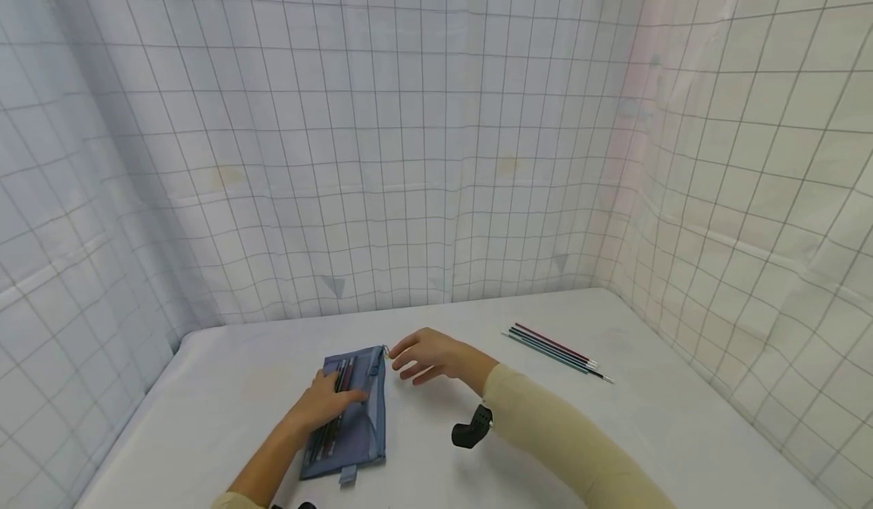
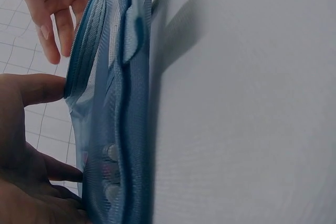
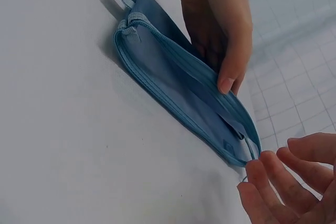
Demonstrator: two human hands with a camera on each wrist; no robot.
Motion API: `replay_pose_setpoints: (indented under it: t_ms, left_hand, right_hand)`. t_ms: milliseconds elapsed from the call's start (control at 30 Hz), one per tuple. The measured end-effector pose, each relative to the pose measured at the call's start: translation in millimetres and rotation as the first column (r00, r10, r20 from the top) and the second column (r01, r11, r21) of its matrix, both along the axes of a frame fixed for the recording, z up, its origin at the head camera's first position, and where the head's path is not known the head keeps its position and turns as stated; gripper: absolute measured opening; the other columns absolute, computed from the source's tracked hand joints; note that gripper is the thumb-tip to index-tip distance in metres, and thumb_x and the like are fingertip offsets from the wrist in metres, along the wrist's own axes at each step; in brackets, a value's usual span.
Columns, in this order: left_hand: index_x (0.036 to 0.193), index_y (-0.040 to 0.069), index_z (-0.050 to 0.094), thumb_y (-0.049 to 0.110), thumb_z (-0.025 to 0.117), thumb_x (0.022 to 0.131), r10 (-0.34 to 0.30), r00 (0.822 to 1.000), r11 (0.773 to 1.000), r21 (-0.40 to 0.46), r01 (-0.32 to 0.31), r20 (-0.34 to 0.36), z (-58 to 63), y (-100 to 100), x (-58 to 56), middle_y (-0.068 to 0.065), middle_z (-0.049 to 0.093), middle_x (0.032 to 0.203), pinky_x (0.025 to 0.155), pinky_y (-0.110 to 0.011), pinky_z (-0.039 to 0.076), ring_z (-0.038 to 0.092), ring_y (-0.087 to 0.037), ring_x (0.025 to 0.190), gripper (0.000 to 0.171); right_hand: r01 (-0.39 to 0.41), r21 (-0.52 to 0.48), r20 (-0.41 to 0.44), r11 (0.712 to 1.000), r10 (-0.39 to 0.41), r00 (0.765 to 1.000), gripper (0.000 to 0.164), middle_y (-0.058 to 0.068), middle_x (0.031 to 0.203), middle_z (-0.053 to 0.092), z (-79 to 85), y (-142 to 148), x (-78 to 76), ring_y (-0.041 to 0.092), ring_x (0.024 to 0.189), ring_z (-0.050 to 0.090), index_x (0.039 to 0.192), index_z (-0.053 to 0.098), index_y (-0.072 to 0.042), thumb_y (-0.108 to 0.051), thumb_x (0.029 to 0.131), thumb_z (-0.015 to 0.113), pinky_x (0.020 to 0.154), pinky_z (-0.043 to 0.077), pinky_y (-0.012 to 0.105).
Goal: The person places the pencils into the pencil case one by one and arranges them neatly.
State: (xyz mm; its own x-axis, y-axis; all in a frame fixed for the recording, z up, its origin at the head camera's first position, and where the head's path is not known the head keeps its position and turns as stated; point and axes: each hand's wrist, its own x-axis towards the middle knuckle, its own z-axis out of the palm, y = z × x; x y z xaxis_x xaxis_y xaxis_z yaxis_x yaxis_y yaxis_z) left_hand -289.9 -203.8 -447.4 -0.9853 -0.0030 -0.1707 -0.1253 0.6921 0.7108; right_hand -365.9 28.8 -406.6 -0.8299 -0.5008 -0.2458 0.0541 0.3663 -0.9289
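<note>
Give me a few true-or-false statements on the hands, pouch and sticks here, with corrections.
1. The left hand touches the blue pouch. True.
2. The blue pouch is fully closed. False: it gapes open in the right wrist view.
3. Loose thin sticks lie on the table, right of the blue pouch. True.
4. The right hand holds a loose stick. False: it is by the blue pouch's far end, away from those sticks.
5. Every loose stick is red. False: some are dark teal.
</note>
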Motion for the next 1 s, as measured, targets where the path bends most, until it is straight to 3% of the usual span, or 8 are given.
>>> replay_pose_setpoints:
  t_ms: [667,1000]
  left_hand:
    - [0.151,-0.022,0.024,0.048,0.069,0.093,-0.015,1.0,0.999,0.029,0.016,-0.023,-1.2,-2,0.6,-0.05,0.003,0.155,0.111,-0.076,0.019,0.01,-0.069,0.141,0.101]
    - [0.151,-0.022,0.024,0.047,0.069,0.093,-0.012,1.0,0.999,0.034,0.013,-0.025,-0.4,-2,2.3,-0.05,0.002,0.156,0.112,-0.076,0.018,0.009,-0.068,0.141,0.1]
  right_hand:
    - [0.055,0.1,-0.051,0.993,-0.05,0.997,0.031,0.008,0.106,0.074,4.2,57,-12.3,0.024,0.095,0.072,0.125,0.071,-0.001,-0.011,0.096,0.074,0.084,0.061,0.041]
    - [0.036,0.135,-0.085,0.99,-0.025,0.996,0.042,0.006,0.108,0.074,9.9,92,-19.6,0.023,0.095,0.071,0.132,0.066,0.002,-0.012,0.094,0.076,0.084,0.061,0.039]
